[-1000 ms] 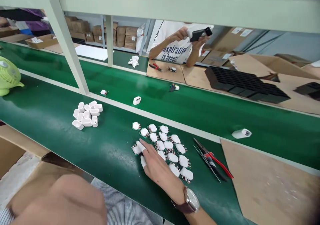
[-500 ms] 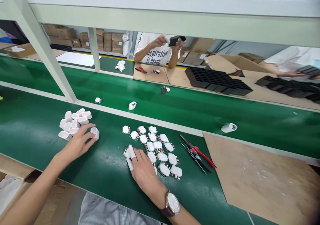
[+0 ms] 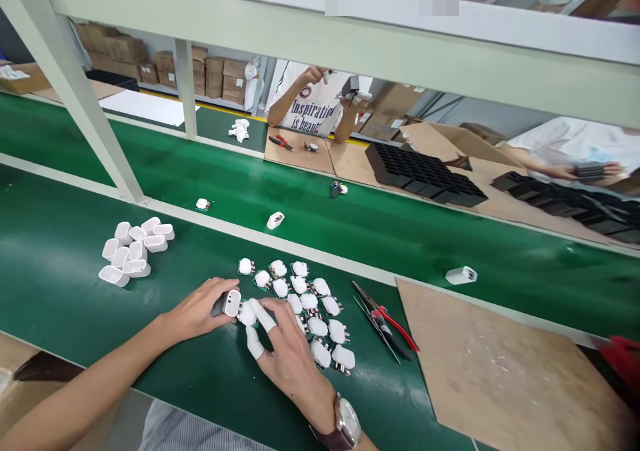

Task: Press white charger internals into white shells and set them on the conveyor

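My left hand (image 3: 197,307) is closed around a white plastic charger shell (image 3: 232,303), its open end turned to the right. Just beside that opening, my right hand (image 3: 290,351), with white finger cots on its fingertips, pinches a small circuit board with a white top (image 3: 247,313). Board and shell are close together; whether they touch I cannot tell. Several similar circuit boards (image 3: 318,327) lie in rows by my right hand. To the left stands a cluster of empty white shells (image 3: 136,251).
Red-handled pliers (image 3: 383,314) and tweezers (image 3: 376,329) lie right of the boards, beside a brown board (image 3: 500,364). A green conveyor belt (image 3: 380,227) carries scattered parts. Overhead runs a metal beam (image 3: 300,44). Across the belt, co-workers handle dark parts near black trays (image 3: 425,174).
My left hand has carried one shell from beside the cluster rightward to my right hand. My right hand has lifted a circuit board slightly toward it. The white shell on the belt shifted slightly in view.
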A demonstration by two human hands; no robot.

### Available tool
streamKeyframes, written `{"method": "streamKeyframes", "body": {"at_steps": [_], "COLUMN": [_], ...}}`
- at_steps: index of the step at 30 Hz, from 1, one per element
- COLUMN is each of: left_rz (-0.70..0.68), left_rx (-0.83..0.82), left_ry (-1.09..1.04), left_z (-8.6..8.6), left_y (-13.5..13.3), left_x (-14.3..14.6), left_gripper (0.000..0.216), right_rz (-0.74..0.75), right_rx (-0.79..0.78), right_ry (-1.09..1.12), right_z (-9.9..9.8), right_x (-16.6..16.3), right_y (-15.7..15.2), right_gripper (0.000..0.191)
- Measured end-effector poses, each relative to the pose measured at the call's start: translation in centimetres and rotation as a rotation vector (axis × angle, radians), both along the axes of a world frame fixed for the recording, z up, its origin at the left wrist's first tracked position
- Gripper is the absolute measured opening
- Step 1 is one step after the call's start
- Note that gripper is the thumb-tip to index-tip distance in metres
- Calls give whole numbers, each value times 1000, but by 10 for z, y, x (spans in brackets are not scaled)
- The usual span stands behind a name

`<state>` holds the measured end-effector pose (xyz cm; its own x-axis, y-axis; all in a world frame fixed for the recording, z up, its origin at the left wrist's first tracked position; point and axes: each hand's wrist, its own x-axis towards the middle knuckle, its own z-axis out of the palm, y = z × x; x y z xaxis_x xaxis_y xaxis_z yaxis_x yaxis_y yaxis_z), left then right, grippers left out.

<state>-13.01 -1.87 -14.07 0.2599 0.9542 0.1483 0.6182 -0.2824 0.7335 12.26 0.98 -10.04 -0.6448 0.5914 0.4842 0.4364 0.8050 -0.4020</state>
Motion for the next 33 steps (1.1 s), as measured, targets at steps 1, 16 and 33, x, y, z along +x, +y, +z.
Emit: {"method": "streamKeyframes", "body": {"at_steps": [1, 16, 33], "left_rz": [-16, -48, -66], "left_rx": [32, 98, 265], "left_ry": [0, -4, 69], "left_z": [0, 2, 1], "left_y": [-1, -8, -9], "left_x": [1, 5, 8], "left_gripper": [70, 69, 35], "right_rz": [17, 93, 97], "right_rx": [5, 109, -94], "right_ry": [-20, -194, -87], "right_z": [0, 3, 3], "right_x": [-2, -9, -22], "right_y": [1, 4, 8], "right_gripper": [44, 26, 24]}}
